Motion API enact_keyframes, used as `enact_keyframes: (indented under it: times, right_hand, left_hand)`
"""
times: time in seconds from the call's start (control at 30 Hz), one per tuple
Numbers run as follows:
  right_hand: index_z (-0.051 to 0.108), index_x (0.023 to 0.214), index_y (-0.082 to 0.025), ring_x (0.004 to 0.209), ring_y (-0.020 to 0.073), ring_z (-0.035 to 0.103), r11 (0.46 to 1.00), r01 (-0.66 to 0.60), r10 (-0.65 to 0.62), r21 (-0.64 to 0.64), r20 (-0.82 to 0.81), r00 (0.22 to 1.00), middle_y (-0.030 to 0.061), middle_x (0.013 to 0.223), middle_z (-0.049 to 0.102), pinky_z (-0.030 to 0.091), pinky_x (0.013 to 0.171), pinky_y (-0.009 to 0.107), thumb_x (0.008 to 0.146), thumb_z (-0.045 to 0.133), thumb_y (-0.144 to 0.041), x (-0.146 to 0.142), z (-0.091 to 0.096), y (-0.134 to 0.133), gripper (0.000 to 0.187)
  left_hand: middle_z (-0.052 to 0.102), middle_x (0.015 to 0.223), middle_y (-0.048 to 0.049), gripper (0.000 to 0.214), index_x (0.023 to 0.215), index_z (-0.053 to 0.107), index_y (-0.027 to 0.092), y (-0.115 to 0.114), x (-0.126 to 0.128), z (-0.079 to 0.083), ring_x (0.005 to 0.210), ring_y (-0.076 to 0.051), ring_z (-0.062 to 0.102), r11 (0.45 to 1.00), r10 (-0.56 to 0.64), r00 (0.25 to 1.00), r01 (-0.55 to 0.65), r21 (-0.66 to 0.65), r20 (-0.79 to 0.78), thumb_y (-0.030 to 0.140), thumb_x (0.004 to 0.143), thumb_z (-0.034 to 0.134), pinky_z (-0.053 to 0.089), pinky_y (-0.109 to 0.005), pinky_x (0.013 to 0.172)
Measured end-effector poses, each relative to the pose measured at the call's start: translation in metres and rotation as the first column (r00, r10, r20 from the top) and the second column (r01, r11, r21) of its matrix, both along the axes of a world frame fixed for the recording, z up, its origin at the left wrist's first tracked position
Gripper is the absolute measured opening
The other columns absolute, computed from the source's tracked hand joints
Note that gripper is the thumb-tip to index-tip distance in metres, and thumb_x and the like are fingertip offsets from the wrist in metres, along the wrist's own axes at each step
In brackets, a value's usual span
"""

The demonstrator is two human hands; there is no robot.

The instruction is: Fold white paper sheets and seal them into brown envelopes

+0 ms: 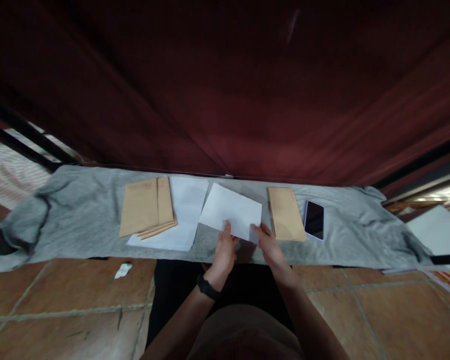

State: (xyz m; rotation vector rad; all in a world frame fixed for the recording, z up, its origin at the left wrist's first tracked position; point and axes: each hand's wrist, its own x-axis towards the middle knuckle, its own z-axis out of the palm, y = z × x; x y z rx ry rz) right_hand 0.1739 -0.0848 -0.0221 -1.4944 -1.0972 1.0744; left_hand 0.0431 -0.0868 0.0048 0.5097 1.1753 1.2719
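A white sheet of paper [232, 207] is held between my two hands over the grey cloth, tilted a little down to the right. My left hand [225, 250] pinches its near edge, thumb on top and fingers underneath. At the near right corner my right hand [270, 245] grips the sheet the same way. Just right of that hand lies a brown paper envelope [288, 215]. To the left, several brown envelopes [144, 207] lie in a pile, partly on top of more white paper [187, 215].
A phone [314, 220] with a dark screen lies right of the single envelope. The grey cloth [345, 225] covers a long narrow surface against a dark red curtain [225, 100]. A crumpled white scrap [123, 270] is on the tiled floor [78, 290].
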Motion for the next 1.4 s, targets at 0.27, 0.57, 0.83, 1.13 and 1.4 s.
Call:
enact_keyframes:
  times: [0.27,0.57,0.83,1.13,1.4]
  right_hand:
    - [0.065,0.091,-0.019,0.076,0.0202,0.063,0.996,0.092,-0.091,-0.023,0.044,0.995,0.0042,0.081,0.069,0.053,0.071,0.033,0.075,0.058,-0.053,0.012,-0.021,0.015,0.038]
    - [0.041,0.147,-0.012,0.121,0.0307,0.056,0.982,-0.012,-0.124,0.19,0.69,0.713,0.021,0.134,0.057,0.046,0.102,0.05,0.094,0.044,-0.027,0.005,-0.012,0.005,0.055]
    - [0.04,0.151,-0.018,0.146,0.0249,0.034,0.904,-0.41,0.117,0.121,0.852,0.51,0.0112,0.158,0.039,0.032,0.118,0.047,0.104,0.036,-0.033,-0.057,-0.023,0.021,0.049]
    - [0.039,0.152,-0.018,0.147,0.0268,0.033,0.934,-0.346,0.061,0.086,0.917,0.393,0.0129,0.159,0.036,0.024,0.12,0.049,0.104,0.038,-0.037,-0.033,-0.043,0.034,0.052]
    - [0.037,0.153,-0.012,0.146,0.0281,0.033,0.969,-0.233,-0.005,0.087,0.945,0.328,0.0166,0.158,0.036,0.025,0.118,0.047,0.104,0.036,-0.038,0.006,-0.049,0.034,0.055]
  left_hand:
    - [0.073,0.088,-0.0085,0.031,0.089,0.064,0.015,0.006,-0.03,-0.036,0.078,-0.02,0.072,0.985,0.158,0.987,-0.158,-0.067,-0.003,0.038,0.072,0.076,0.059,-0.031,0.068]
    - [0.069,0.091,-0.0037,0.052,0.127,0.058,0.016,0.016,-0.067,-0.046,0.056,-0.012,0.06,0.994,0.085,0.872,-0.041,0.101,-0.482,0.031,0.078,0.065,0.054,-0.027,0.052]
    - [0.069,0.076,-0.0035,0.057,0.14,0.051,0.014,0.018,-0.069,-0.046,0.046,-0.017,0.059,0.992,-0.068,0.761,0.121,0.038,-0.645,0.029,0.084,0.056,0.051,-0.031,0.049]
    - [0.064,0.064,0.0005,0.058,0.143,0.048,0.015,0.012,-0.075,-0.042,0.044,-0.017,0.059,0.989,-0.107,0.733,0.147,0.004,-0.671,0.029,0.087,0.055,0.048,-0.03,0.048]
    - [0.066,0.07,0.0009,0.053,0.147,0.042,0.016,0.009,-0.074,-0.032,0.056,-0.016,0.064,0.982,-0.159,0.561,0.178,-0.069,-0.813,0.024,0.095,0.049,0.051,-0.027,0.056]
